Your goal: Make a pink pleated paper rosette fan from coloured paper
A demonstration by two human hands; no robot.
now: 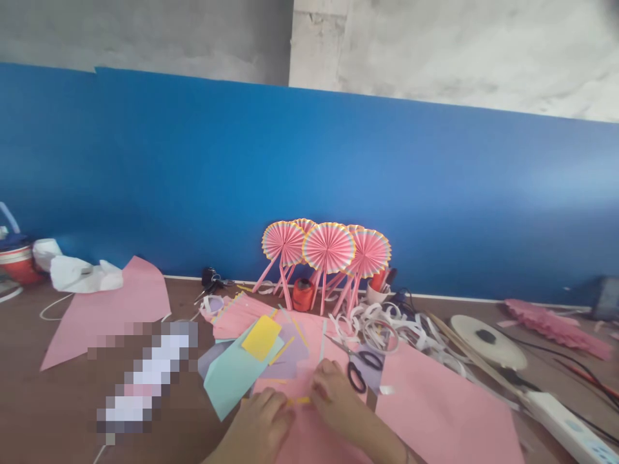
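Note:
My left hand (264, 422) and my right hand (336, 399) are close together at the bottom middle, fingers curled down over pink paper (309, 444). A narrow yellow paper strip (300, 401) spans the gap between them, its ends under my fingers. Right beside my right hand lie scissors (356, 374) with black handles, blades parted. Left of the hands are a light blue sheet (232, 383), a yellow paper piece (262, 338) and purple paper (293, 361). Pleated pink paper (239, 314) rests behind them. My fingertips are partly hidden.
Several round pleated paper fans (329, 248) stand at the back around a red tape roll (303, 295). Curled white strips (382, 325) lie to the right, near a cream round lid-like disc (488, 341) and a power strip (570, 428). A blue partition (193, 180) closes the back.

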